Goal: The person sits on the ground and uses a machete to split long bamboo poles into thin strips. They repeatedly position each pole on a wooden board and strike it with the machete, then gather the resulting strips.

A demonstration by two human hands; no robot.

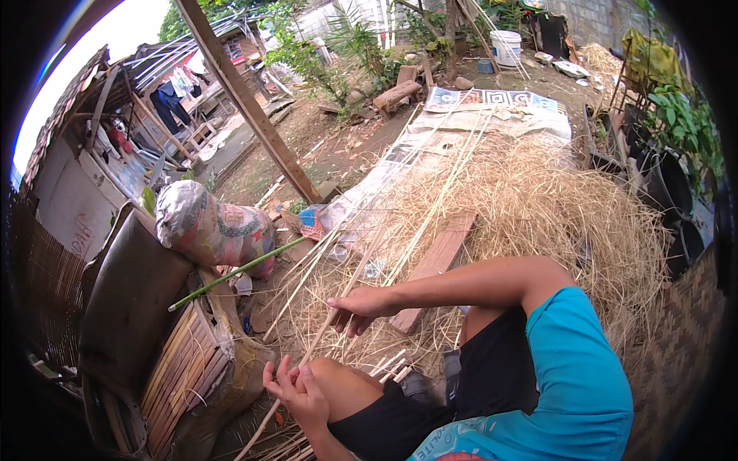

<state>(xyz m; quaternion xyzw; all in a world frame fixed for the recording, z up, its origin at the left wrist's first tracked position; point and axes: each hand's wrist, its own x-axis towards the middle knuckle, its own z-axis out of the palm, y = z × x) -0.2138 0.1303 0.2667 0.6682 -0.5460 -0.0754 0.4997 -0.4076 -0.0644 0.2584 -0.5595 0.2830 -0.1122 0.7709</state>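
A long, thin bamboo strip (pixel 314 347) slants from the lower left, past my left knee, up toward the pile of shavings. My right hand (pixel 360 305) is closed round it beyond the knee, thumb on top, the other fingers hanging below. Nearer to me, my left hand (pixel 301 393) has its fingers curled loosely about the same strip, palm turned partly upward. Several pale bamboo strips (pixel 440 201) lie lengthwise ahead of my hands, over a spread of sacks. Short cut pieces (pixel 390 366) rest beside my feet.
A large heap of straw-like shavings (pixel 538 207) covers the ground ahead, with a wooden plank (pixel 438 265) in it. To the left are a stuffed sack (pixel 211 227), a green bamboo stick (pixel 234 274) and a slatted wooden piece (pixel 183 376). A wooden post (pixel 250 104) leans beyond.
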